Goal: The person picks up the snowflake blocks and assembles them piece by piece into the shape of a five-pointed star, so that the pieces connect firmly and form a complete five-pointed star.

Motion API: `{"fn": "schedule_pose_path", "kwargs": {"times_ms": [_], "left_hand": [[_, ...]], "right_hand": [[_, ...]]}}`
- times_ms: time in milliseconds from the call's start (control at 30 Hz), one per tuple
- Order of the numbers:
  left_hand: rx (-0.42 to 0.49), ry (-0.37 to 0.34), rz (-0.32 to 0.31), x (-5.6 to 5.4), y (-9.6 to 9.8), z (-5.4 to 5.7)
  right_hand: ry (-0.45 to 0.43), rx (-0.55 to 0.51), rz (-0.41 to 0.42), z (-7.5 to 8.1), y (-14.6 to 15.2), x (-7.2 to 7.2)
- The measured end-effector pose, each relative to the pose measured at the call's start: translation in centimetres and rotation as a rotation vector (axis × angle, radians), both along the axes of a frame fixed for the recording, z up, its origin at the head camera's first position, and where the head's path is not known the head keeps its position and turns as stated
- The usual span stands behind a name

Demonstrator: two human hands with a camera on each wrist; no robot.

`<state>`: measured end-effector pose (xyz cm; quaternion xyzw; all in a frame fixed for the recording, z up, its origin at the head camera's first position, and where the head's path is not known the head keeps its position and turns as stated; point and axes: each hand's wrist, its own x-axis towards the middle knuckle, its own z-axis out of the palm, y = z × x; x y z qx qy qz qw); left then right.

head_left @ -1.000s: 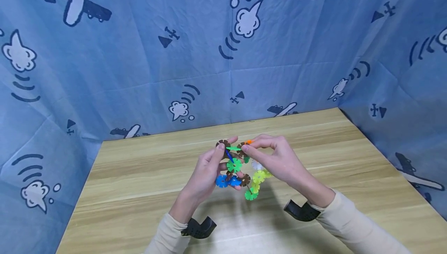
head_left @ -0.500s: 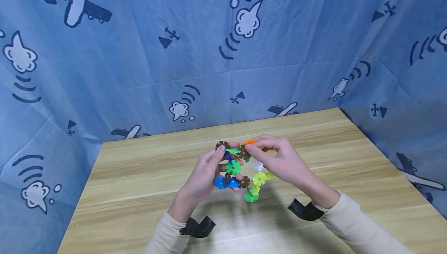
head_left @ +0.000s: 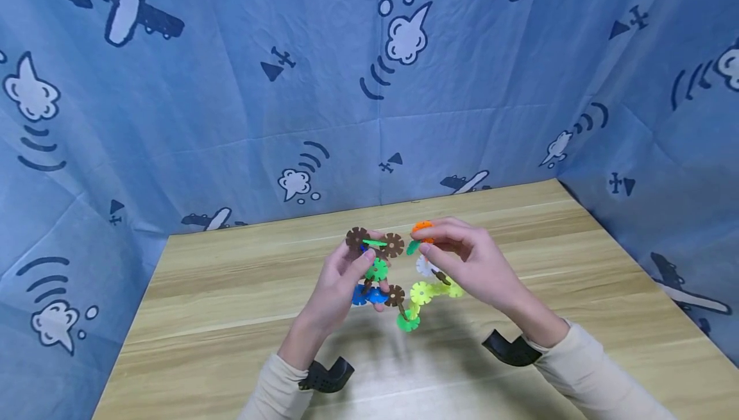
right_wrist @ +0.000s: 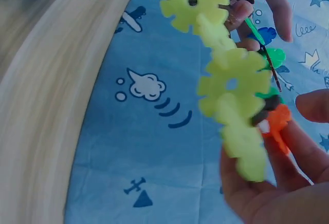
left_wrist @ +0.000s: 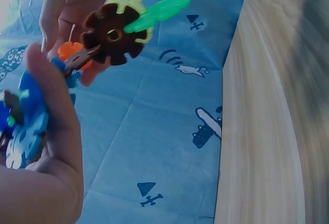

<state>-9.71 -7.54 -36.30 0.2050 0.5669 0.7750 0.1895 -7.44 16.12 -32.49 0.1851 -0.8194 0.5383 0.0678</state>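
A chain of notched plastic snowflake discs hangs between both hands above the table. My left hand (head_left: 331, 285) holds its left part, thumb near a green disc (head_left: 377, 270). Beyond that thumb are a brown disc (head_left: 357, 239) and, across a thin green one, another brown disc (head_left: 394, 245). Blue discs (head_left: 359, 295) sit below the left fingers. My right hand (head_left: 479, 260) pinches the other end, around an orange disc (head_left: 423, 230) with a dark green disc (head_left: 412, 247) beside it. White (head_left: 424, 266) and yellow discs (right_wrist: 234, 82) curve down to a bright green disc (head_left: 408, 321).
Underneath lies a wood-grain table (head_left: 231, 317). A blue cloth (head_left: 323, 86) printed with airplanes and clouds stands behind it and at the sides. Each wrist bears a black curved mount (head_left: 327, 376) over a light sleeve.
My right hand has moved slightly right with the orange and dark green discs. A gap now shows between them and the brown disc near the left hand, which has shifted a little left.
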Motion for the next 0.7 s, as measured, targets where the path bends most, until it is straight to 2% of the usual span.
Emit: {"fn": "schedule_pose_path", "kwargs": {"times_ms": [100,200,467,700], "left_hand": [[-0.018,0.04,0.059,0.2,0.3,-0.1],[-0.025,0.062,0.09,0.2,0.6,-0.2],[-0.043,0.076,0.103,0.4,0.7,-0.1],[-0.028,0.097,0.129,0.4,0.8,-0.3]], "right_hand": [[0.026,-0.053,-0.014,-0.4,-0.2,0.0],[0.055,-0.084,-0.04,-0.7,-0.4,0.0],[0.123,-0.137,-0.066,-0.7,-1.0,0.1],[0.243,-0.175,-0.069,-0.8,-1.3,0.1]]}}
